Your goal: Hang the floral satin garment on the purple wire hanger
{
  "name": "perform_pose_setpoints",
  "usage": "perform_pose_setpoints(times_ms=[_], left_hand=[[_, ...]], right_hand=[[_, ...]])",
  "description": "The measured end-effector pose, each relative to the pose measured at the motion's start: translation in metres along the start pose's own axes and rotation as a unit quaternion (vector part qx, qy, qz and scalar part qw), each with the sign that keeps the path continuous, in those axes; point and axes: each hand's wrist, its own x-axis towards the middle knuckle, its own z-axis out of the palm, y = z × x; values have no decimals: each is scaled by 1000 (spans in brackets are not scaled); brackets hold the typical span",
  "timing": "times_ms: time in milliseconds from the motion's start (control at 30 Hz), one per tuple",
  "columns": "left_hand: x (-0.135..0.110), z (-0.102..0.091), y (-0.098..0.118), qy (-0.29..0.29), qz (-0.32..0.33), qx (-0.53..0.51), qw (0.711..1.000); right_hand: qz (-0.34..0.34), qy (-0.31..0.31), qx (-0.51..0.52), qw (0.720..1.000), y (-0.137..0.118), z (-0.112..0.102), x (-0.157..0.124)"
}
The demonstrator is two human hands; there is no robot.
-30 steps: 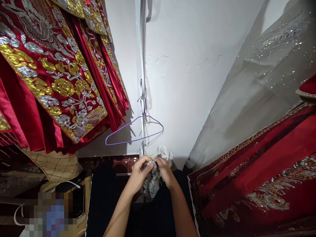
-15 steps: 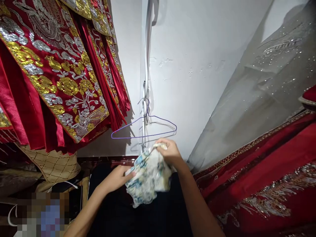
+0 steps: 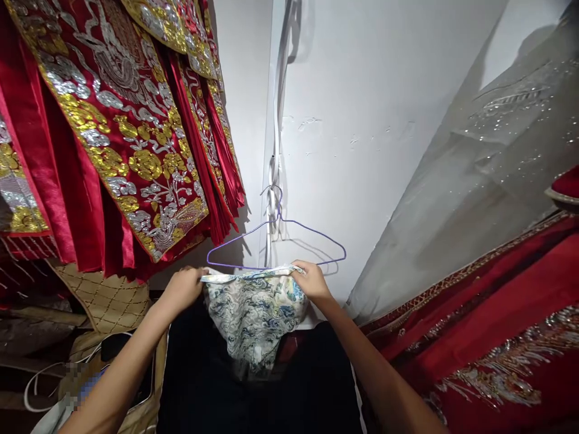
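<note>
the patterned cloth (image 3: 254,313) is pale cream with swirling blue and grey motifs. it hangs spread between both hands, top edge pulled straight, lower part sagging to a rounded point over dark fabric. the left hand (image 3: 183,288) pinches its left corner, fingers closed on the edge; the right hand (image 3: 311,279) grips the right corner likewise. it sits just below the purple wire hanger (image 3: 275,244) on the white wall (image 3: 362,120), beside red embroidered garments (image 3: 117,132).

No text, label, brand or number could be read; the red embroidered garments (image 3: 126,138) carried only gold and silver flower motifs; the blue-and-white patterned cloth (image 3: 256,313) showed swirls, not letters.
</note>
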Motion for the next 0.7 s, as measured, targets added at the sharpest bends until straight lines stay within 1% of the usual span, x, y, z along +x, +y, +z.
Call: perform_pose_setpoints(times_ms=[67,133,200,267,300,367,433,467,500,567,633,667,700], left_hand=[[7,-13,5,35,5,-36,999],[13,-26,17,88,16,-75,993],[21,-38,32,136,34,-140,980],[33,-45,48,170,65,-226,957],[39,-47,55,174,85,-267,944],[52,-46,67,155,113,-324,926],[60,-44,74,114,129,-339,925],[61,-43,75,94,141,-333,928],[61,-43,76,82,153,-320,931],[57,-46,75,75,181,-289,937],[52,-52,74,75,204,-264,940],[50,-55,74,72,212,-255,941],[49,-57,75,64,218,-247,942]], right_hand=[[-9,13,-22,1000,-6,-12,-6],[-13,30,-30,999,-9,-20,-11],[-14,33,-9,999,-13,-21,-14],[-14,8,34,999,-19,-17,-17],[-14,-12,57,998,-22,-14,-19],[-18,-50,84,995,-30,-9,-26],[-19,-63,76,995,-36,-10,-34],[-13,-51,63,997,-38,-13,-38],[-1,-24,46,999,-38,-19,-42],[26,76,2,997,-36,-38,-45],[35,190,-51,980,-32,-63,-42],[32,232,-79,969,-30,-77,-37],[31,253,-104,961,-28,-90,-32]])
